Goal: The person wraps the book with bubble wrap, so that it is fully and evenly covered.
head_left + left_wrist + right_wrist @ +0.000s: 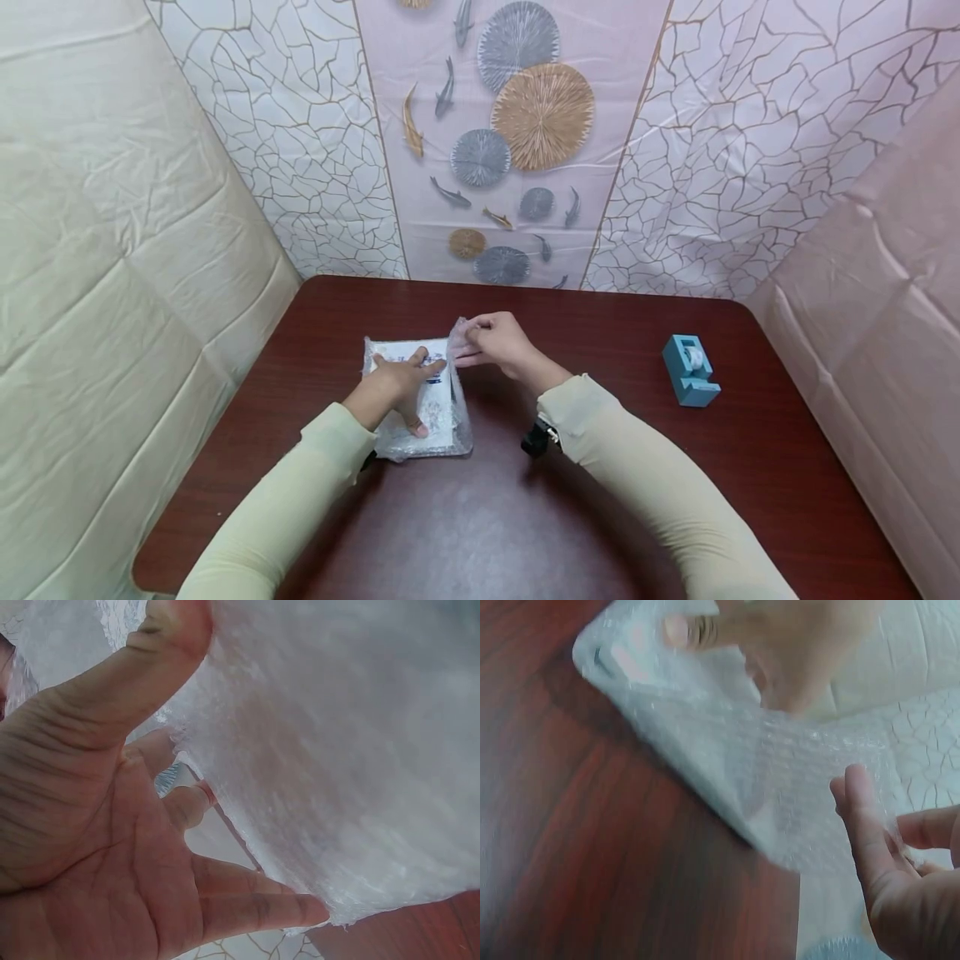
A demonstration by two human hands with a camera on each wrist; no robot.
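Observation:
A flat white rectangular item (pixel 438 408) with blue print lies on a sheet of bubble wrap (pixel 462 433), left of the table's middle. My left hand (pixel 397 387) rests on its top with fingers and thumb spread. In the left wrist view, clear wrap (pixel 337 765) fills much of the picture beside the open palm. At the item's right side, my right hand (pixel 498 343) pinches the upper right edge of the bubble wrap and holds it raised off the table. The right wrist view shows that lifted flap (pixel 802 780) stretching from the item to the right fingers.
A blue tape dispenser (pixel 686 371) with a roll of tape stands at the right of the dark red wooden table (pixel 615 333). A patterned wall covering (pixel 480 208) hangs behind the table's far edge, and quilted pale panels (pixel 112 292) flank both sides.

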